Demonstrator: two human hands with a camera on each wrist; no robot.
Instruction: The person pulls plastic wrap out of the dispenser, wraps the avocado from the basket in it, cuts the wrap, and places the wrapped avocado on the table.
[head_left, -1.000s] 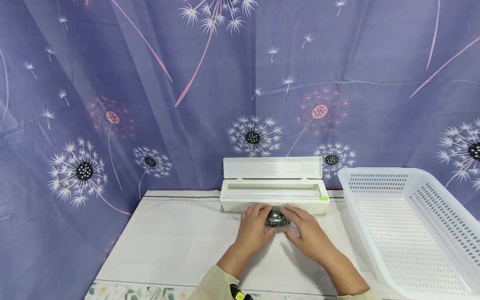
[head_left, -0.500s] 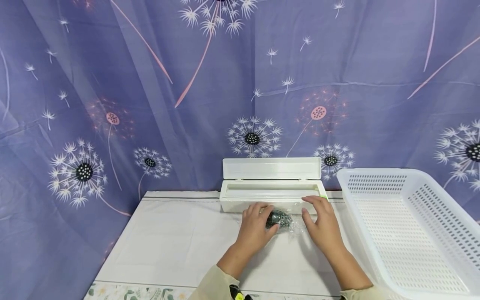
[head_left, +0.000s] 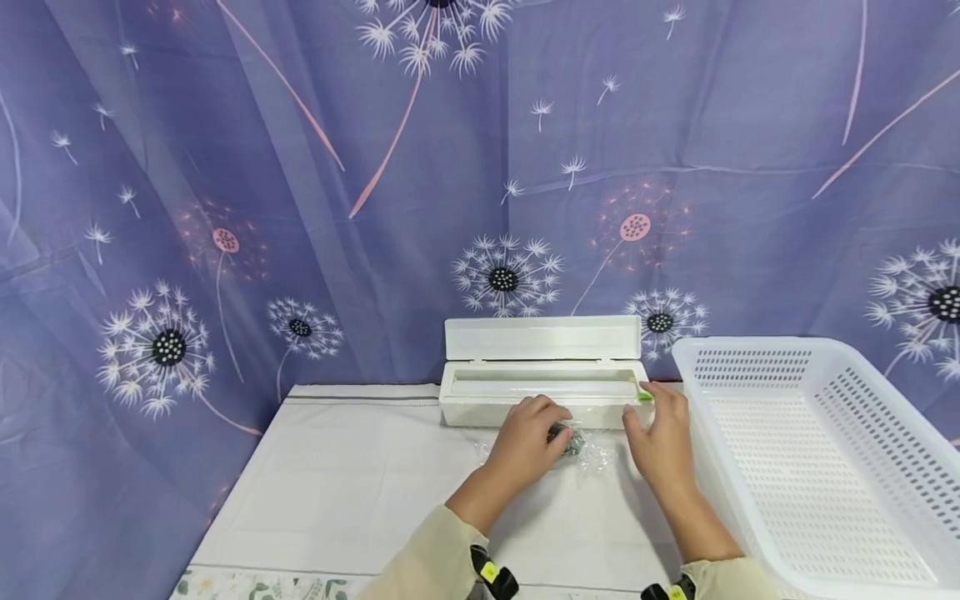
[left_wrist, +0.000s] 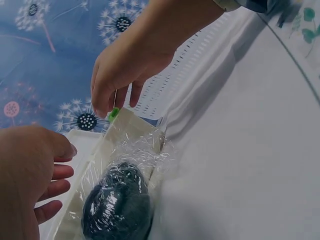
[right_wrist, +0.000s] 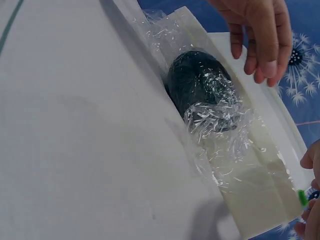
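Observation:
A dark green oval, avocado-like thing [head_left: 567,441] lies loosely covered in clear cling film [left_wrist: 147,152] against the front of a white cling film dispenser [head_left: 480,414]. My left hand [head_left: 527,442] hangs over it with fingers loosely bent, hiding part of it in the head view. Both wrist views show these fingers apart from the dark thing. At the dispenser's right end, my right hand [head_left: 663,433] has a fingertip at the green slider [head_left: 645,397]; its thumb is lower, near the box front. The dispenser's lid [head_left: 542,337] stands up, and a film roll [head_left: 547,389] shows inside.
A large white perforated basket [head_left: 738,500] stands on the right, close to my right forearm. White cloth [head_left: 337,483] covers the table. Behind it hangs a blue-purple curtain [head_left: 397,275] with dandelion prints.
My right hand has left the dark thing and moved right to the green slider. My left hand has shifted slightly right and released the dark thing, which stays by the dispenser.

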